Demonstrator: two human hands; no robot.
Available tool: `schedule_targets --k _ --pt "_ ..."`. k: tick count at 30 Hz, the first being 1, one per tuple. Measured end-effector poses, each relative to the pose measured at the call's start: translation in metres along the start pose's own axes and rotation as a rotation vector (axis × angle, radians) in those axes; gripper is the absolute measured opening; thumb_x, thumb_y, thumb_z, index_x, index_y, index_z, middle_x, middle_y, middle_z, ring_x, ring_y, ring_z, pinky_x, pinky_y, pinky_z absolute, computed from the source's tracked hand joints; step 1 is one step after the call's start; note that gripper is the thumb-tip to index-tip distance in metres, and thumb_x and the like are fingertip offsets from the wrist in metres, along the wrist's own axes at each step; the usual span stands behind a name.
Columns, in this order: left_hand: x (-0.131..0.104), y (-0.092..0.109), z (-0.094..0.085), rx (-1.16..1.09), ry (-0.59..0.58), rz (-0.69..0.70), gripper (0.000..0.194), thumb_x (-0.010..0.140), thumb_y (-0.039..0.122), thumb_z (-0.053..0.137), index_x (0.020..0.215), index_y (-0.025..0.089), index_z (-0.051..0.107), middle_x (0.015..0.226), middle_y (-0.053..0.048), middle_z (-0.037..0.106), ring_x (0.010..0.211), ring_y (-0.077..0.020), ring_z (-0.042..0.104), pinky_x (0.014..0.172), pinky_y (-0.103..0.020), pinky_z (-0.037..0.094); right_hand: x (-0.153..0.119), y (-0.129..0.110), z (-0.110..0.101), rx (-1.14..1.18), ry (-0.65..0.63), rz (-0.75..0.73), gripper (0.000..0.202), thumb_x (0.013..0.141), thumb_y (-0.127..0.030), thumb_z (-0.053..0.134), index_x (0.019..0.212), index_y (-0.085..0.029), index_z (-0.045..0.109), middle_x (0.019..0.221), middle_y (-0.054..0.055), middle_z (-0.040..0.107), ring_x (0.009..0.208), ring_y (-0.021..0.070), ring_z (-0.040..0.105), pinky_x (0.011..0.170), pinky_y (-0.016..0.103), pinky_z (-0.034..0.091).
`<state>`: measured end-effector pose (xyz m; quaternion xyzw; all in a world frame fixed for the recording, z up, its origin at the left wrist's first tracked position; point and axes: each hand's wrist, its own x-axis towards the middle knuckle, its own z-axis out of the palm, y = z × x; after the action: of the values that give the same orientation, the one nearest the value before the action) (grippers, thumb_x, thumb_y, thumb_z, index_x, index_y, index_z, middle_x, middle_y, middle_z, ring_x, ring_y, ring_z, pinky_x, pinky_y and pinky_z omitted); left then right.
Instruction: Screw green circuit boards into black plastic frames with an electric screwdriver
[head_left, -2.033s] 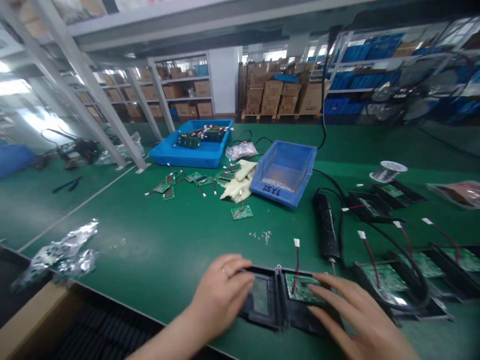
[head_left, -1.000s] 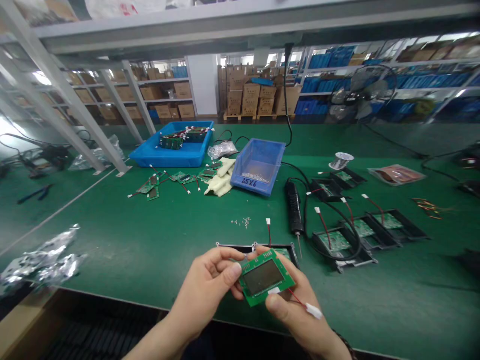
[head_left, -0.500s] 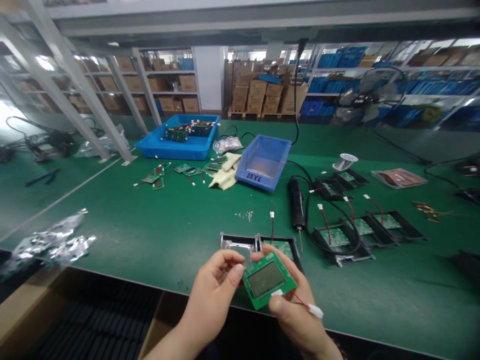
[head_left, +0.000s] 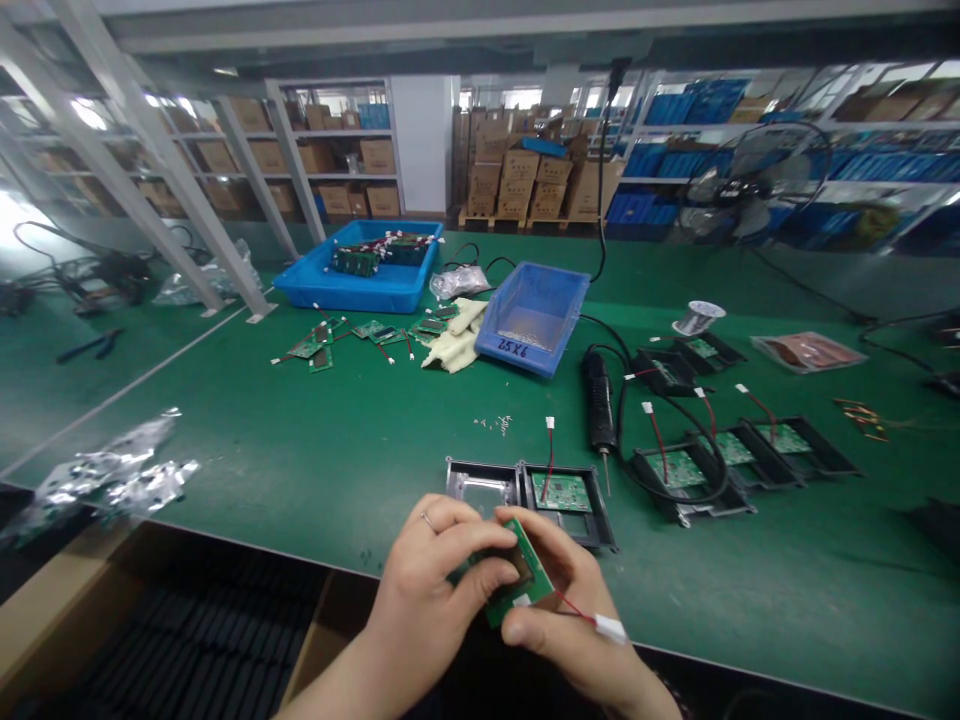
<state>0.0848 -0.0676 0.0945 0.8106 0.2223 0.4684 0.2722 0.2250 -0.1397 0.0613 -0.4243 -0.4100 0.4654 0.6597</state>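
A green circuit board with an LCD screen [head_left: 523, 566] is tilted in my right hand [head_left: 574, 600], thumb at its lower edge and fingers behind it. From the board a red-and-black lead runs to a white connector [head_left: 610, 628] by the right wrist. My left hand [head_left: 442, 575] has its thumb and forefinger pinched over the screen face; whatever is between the tips is hidden. Just beyond the hands, a black housing half with a clear window [head_left: 484, 484] lies beside another housing [head_left: 609, 520] holding a green board [head_left: 562, 491].
Right of the hands lie a black electric screwdriver [head_left: 599, 405] and several housings with boards [head_left: 679, 468]. Small screws [head_left: 501, 424] are scattered ahead. Farther back stand a blue bin [head_left: 517, 350] and a blue tray [head_left: 352, 296]. Silvery bags [head_left: 127, 475] lie left, above an open carton [head_left: 67, 610].
My left thumb and forefinger have moved right, from the board's left edge onto its screen. The board has tilted, turning its face toward the left hand.
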Motion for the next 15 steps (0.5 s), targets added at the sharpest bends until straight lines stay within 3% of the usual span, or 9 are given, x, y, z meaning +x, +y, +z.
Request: schedule_targets --k 15 --pt "-0.0039 -0.0008 0.0006 -0.009 -0.014 -0.069 0.016 0.093 0.037 0.066 0.087 0.024 0.073 0.074 -0.002 0.067 0.075 -0.0181 0.065 0.065 -0.028 0.054 -0.0018 0.0039 -0.0011 0.021 -0.006 0.044 0.066 0.053 -0.046 0.095 0.112 -0.027 0.073 0.107 0.009 0.076 0.100 0.0289 0.073 0.088 0.038 0.059"
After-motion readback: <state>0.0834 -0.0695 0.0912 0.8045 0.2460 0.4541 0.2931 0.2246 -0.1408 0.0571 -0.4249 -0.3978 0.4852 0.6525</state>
